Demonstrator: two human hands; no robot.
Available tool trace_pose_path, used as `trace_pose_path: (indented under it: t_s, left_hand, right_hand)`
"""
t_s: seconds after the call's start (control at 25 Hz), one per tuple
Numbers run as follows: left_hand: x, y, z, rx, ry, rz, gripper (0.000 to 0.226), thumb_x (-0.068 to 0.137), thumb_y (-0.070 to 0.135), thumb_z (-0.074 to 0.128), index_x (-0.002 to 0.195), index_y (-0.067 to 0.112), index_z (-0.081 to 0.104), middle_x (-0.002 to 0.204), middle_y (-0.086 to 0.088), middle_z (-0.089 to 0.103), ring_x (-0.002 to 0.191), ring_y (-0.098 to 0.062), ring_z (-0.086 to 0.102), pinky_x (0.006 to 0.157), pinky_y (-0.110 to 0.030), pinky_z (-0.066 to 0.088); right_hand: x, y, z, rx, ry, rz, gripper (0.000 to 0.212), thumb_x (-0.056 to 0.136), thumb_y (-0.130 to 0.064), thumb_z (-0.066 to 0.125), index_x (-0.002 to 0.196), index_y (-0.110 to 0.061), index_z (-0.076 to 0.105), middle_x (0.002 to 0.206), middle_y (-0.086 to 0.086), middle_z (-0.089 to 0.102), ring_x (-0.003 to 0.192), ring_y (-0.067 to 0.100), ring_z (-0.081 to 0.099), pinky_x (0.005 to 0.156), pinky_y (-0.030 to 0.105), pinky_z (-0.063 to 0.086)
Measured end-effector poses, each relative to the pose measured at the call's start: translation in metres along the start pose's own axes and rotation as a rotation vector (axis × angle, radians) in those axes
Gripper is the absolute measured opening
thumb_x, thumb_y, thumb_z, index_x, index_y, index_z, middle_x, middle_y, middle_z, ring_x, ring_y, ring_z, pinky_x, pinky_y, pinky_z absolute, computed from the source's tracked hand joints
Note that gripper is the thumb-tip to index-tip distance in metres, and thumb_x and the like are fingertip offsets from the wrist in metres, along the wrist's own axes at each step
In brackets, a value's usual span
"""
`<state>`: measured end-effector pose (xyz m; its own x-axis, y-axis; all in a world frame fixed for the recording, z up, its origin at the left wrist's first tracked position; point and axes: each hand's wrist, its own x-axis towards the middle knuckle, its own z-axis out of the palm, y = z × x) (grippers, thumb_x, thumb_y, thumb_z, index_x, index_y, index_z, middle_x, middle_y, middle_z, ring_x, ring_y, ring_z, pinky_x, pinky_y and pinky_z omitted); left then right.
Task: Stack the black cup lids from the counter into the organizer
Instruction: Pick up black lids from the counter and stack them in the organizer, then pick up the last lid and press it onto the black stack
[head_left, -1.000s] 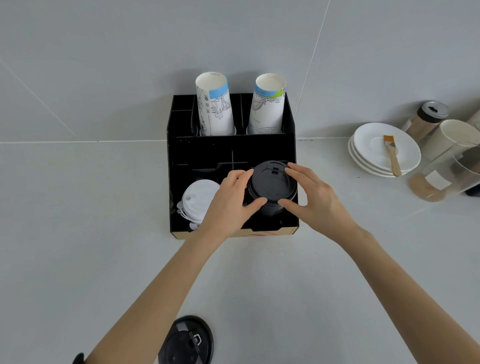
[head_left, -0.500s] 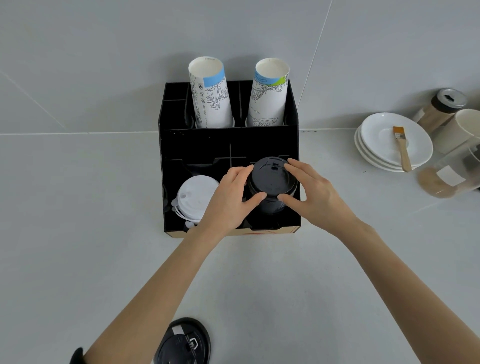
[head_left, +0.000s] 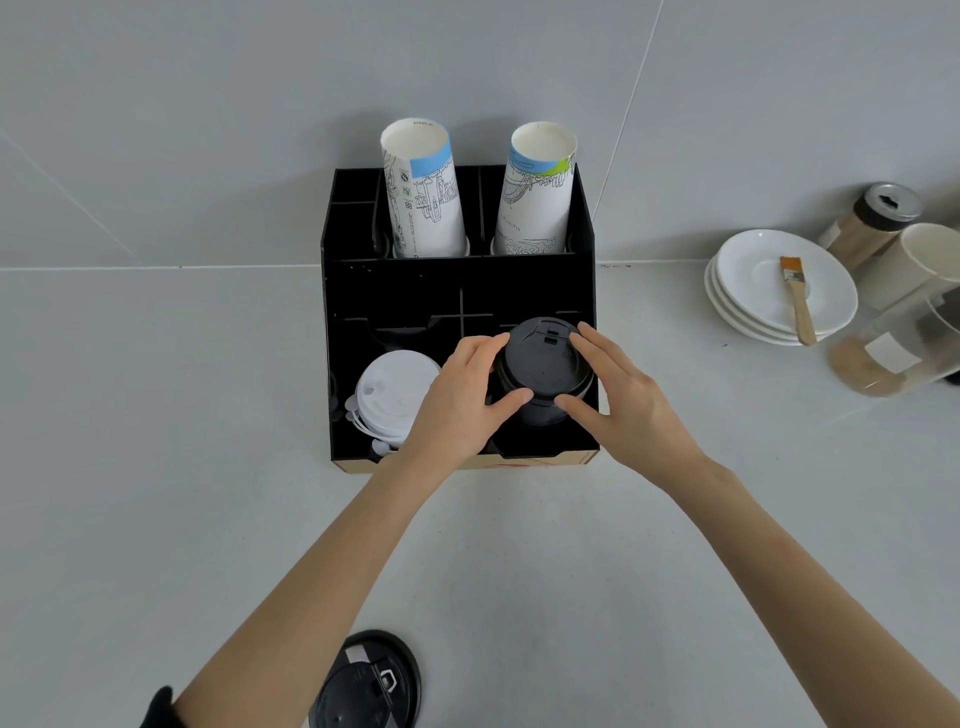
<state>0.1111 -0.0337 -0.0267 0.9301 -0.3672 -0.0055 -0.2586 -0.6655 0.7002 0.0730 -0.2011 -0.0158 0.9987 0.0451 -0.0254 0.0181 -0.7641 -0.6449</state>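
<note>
Right against the tabletop's (head_left: 156, 467) far edge stands the black organizer (head_left: 586, 291), its back row holding two tall paper cup stacks, one blue-banded (head_left: 423, 192) on the left and one blue-and-green (head_left: 537, 192) on the right. A stack of white lids (head_left: 392, 397) fills the front left compartment. In the front right compartment sits the stack of black lids (head_left: 540, 374), rising upright above the compartment walls, its axis vertical and its top face turned up, with the sip tab at the far side. Both hands close around the top lid's rim: the left hand (head_left: 457, 400) with fingers on the far left rim and thumb at the near edge, the right hand (head_left: 631, 402) mirrored on the right, each pinching the stack between thumb and fingers. The left wrist crosses over the organizer's front wall, covering part of the white lids. One more black lid (head_left: 371, 686) lies flat near the tabletop's near edge, just beside the left forearm, partly cut off by the frame. Toward the right edge rest stacked white saucers (head_left: 748, 312) with a small brush (head_left: 797, 306) lying across them, and beyond them a shaker jar (head_left: 872, 223), a pale cup (head_left: 919, 265) and a clear container (head_left: 893, 358) of brown powder.
</note>
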Motion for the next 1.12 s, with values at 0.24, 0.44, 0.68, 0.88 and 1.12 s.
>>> trace_pose_path:
  t_s: [0.24,0.44,0.68,0.88,1.12]
  left_hand:
    - [-0.007,0.002,-0.004,0.009,-0.005,-0.012,0.061,0.083,0.025,0.06,0.135,0.013,0.03,0.138,-0.009,0.038,0.123,-0.023,0.043,0.1,-0.033,0.039]
    - [-0.025,-0.003,-0.018,0.004,0.014,-0.023,0.059,0.084,0.024,0.059,0.135,0.013,0.031,0.139,-0.009,0.039,0.125,-0.022,0.042,0.101,-0.029,0.034]
    - [-0.071,-0.017,-0.035,0.009,0.041,-0.086,0.055,0.084,0.024,0.059,0.133,0.015,0.034,0.139,-0.006,0.04,0.126,-0.022,0.039,0.102,-0.033,0.034]
    - [-0.118,-0.038,-0.043,0.037,0.06,-0.126,0.054,0.085,0.025,0.057,0.133,0.016,0.034,0.136,-0.006,0.041,0.124,-0.021,0.04,0.1,-0.024,0.029]
    - [-0.175,-0.059,-0.037,0.021,0.041,-0.235,0.055,0.085,0.026,0.057,0.134,0.016,0.032,0.139,-0.004,0.039,0.124,-0.02,0.04,0.104,-0.029,0.032]
  right_hand:
    - [0.0,-0.008,-0.004,-0.108,-0.012,-0.029,0.062,0.087,-0.026,0.055,0.138,-0.016,0.022,0.153,0.005,0.02,0.137,0.023,0.027,0.111,0.038,0.029]
    - [-0.014,-0.026,-0.002,-0.059,0.043,-0.052,0.06,0.086,-0.024,0.056,0.137,-0.016,0.025,0.152,0.004,0.023,0.138,0.02,0.026,0.11,0.032,0.025]
    - [-0.046,-0.049,0.02,-0.034,0.012,-0.073,0.057,0.087,-0.025,0.054,0.136,-0.016,0.027,0.151,0.004,0.025,0.138,0.019,0.024,0.114,0.035,0.023]
    - [-0.074,-0.062,0.045,-0.031,-0.052,-0.089,0.057,0.087,-0.028,0.054,0.136,-0.017,0.027,0.151,0.003,0.025,0.138,0.019,0.025,0.115,0.036,0.023]
    - [-0.111,-0.076,0.081,-0.066,-0.151,-0.106,0.059,0.087,-0.028,0.053,0.137,-0.01,0.025,0.151,0.007,0.025,0.139,0.019,0.021,0.113,0.028,0.017]
